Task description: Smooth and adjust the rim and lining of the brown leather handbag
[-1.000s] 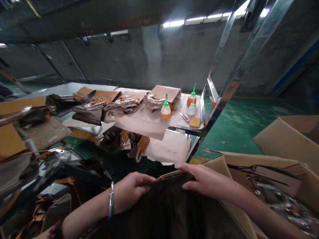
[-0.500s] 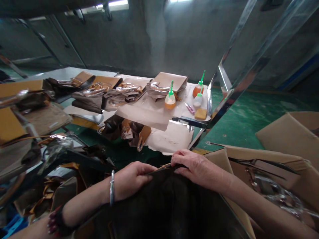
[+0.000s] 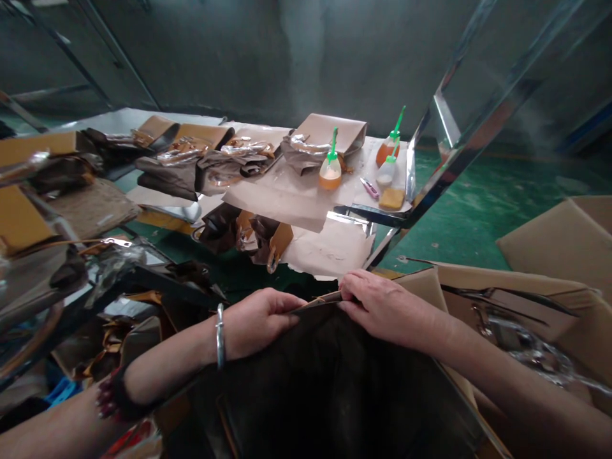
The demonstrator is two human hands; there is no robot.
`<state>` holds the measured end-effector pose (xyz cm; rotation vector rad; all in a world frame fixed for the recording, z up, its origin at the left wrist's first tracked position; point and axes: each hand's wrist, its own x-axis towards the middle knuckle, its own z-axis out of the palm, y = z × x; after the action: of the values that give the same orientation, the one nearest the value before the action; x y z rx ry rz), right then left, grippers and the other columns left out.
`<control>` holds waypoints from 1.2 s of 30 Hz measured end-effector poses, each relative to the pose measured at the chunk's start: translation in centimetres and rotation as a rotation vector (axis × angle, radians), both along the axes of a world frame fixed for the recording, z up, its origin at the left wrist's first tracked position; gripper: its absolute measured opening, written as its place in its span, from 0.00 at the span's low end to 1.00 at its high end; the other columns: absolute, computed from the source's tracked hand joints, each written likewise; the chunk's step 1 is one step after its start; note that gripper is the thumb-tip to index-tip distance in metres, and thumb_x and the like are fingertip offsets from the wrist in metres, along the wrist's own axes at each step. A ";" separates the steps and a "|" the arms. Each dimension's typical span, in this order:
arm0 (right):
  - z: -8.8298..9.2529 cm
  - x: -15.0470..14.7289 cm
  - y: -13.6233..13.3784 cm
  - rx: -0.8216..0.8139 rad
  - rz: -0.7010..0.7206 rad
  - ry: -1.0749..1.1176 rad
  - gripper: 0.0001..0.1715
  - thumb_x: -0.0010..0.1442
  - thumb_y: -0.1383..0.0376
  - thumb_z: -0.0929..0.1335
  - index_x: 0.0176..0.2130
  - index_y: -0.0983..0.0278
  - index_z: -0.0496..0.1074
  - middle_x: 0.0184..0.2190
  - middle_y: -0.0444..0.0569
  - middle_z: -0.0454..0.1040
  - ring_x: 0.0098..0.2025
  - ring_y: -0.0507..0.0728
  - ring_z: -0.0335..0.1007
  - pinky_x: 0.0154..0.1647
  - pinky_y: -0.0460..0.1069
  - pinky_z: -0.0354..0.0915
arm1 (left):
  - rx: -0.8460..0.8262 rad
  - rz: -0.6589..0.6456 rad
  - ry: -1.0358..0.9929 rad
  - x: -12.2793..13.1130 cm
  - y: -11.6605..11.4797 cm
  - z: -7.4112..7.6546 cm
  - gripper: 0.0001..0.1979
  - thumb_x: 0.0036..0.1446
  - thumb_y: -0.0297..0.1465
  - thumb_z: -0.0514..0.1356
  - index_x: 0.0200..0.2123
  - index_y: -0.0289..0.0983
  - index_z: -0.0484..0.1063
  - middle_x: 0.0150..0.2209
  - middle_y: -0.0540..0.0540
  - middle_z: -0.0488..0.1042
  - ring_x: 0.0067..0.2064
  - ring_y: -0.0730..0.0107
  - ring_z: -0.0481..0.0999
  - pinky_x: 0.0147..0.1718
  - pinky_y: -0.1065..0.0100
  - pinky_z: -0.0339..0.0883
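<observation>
A large dark brown leather piece (image 3: 329,382) fills the lower middle of the view, its tan far edge turned toward the table. My left hand (image 3: 258,319), with a silver bangle on the wrist, is closed on that far edge at the left. My right hand (image 3: 387,306) presses and grips the same edge just to the right, fingers curled over it. The two hands nearly meet at the edge's middle.
A paper-covered table (image 3: 287,204) ahead carries brown bag parts (image 3: 210,169), glue bottles with green nozzles (image 3: 330,172), a sponge (image 3: 392,199). A shiny metal frame (image 3: 444,146) rises at right. Open cardboard boxes (image 3: 526,306) stand at right; leather pieces (image 3: 62,217) are heaped at left.
The view has tilted down, so the table and hands sit higher in the picture. Both hands keep their grip on the leather edge and have drawn slightly closer together.
</observation>
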<state>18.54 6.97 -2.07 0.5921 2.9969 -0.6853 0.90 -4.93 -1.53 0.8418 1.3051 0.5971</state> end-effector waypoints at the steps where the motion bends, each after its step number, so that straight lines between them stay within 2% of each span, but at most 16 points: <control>1: -0.1 0.0 0.1 -0.003 -0.012 -0.001 0.07 0.56 0.71 0.62 0.26 0.65 0.59 0.27 0.46 0.63 0.30 0.52 0.60 0.33 0.47 0.56 | -0.015 0.003 -0.014 0.2 0.0 0.1 0.21 0.46 0.37 0.57 0.43 0.32 0.70 0.38 0.47 0.75 0.42 0.62 0.72 0.41 0.68 0.64; 7: -0.5 0.0 0.4 -0.018 -0.054 0.026 0.07 0.55 0.71 0.64 0.27 0.64 0.60 0.25 0.43 0.63 0.28 0.51 0.59 0.31 0.46 0.54 | -0.014 -0.014 0.042 0.7 0.1 0.8 0.20 0.46 0.37 0.56 0.42 0.32 0.70 0.39 0.48 0.75 0.41 0.63 0.72 0.39 0.71 0.65; 14: -0.5 0.2 0.4 -0.003 -0.084 0.032 0.06 0.55 0.70 0.65 0.27 0.65 0.62 0.24 0.43 0.64 0.28 0.51 0.59 0.30 0.46 0.53 | -0.021 -0.049 0.048 1.2 0.3 1.4 0.20 0.50 0.35 0.54 0.45 0.30 0.68 0.42 0.47 0.74 0.45 0.64 0.71 0.41 0.73 0.65; 20: 0.1 0.4 0.1 -0.012 -0.072 -0.005 0.06 0.55 0.70 0.65 0.27 0.65 0.63 0.27 0.45 0.65 0.30 0.52 0.61 0.32 0.46 0.53 | -0.010 -0.085 0.121 1.2 0.1 1.5 0.22 0.51 0.36 0.53 0.48 0.29 0.67 0.41 0.45 0.74 0.45 0.57 0.70 0.43 0.67 0.65; 27: 0.3 0.2 0.4 -0.066 -0.205 -0.006 0.06 0.53 0.68 0.65 0.25 0.65 0.63 0.23 0.45 0.67 0.28 0.53 0.63 0.28 0.46 0.53 | 0.128 -0.180 0.376 1.5 -0.1 1.5 0.18 0.56 0.34 0.51 0.48 0.39 0.68 0.39 0.50 0.75 0.45 0.61 0.70 0.44 0.68 0.64; 30: 0.2 0.4 0.5 -0.119 -0.206 0.022 0.01 0.54 0.69 0.65 0.31 0.65 0.65 0.25 0.45 0.68 0.29 0.53 0.64 0.28 0.45 0.55 | 0.156 -0.193 0.399 1.7 -0.2 1.7 0.17 0.56 0.34 0.50 0.48 0.40 0.69 0.38 0.51 0.75 0.45 0.62 0.71 0.43 0.70 0.64; 33: 0.0 0.4 0.6 -0.174 -0.168 0.039 0.12 0.55 0.71 0.65 0.42 0.64 0.66 0.31 0.45 0.71 0.33 0.52 0.66 0.33 0.44 0.59 | 0.168 -0.190 0.427 1.7 -0.2 1.8 0.17 0.55 0.34 0.51 0.47 0.41 0.69 0.38 0.51 0.75 0.44 0.62 0.71 0.43 0.70 0.63; 36: 0.0 0.4 0.6 -0.190 -0.092 0.024 0.10 0.56 0.72 0.64 0.38 0.65 0.72 0.34 0.49 0.71 0.36 0.53 0.67 0.38 0.45 0.60 | 0.140 -0.174 0.414 1.8 -0.1 1.7 0.17 0.54 0.35 0.52 0.45 0.39 0.71 0.36 0.50 0.75 0.44 0.60 0.71 0.42 0.68 0.64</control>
<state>18.97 7.62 -2.05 0.7187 2.8952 -0.9752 2.67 -5.04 0.14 1.2276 1.5536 0.3896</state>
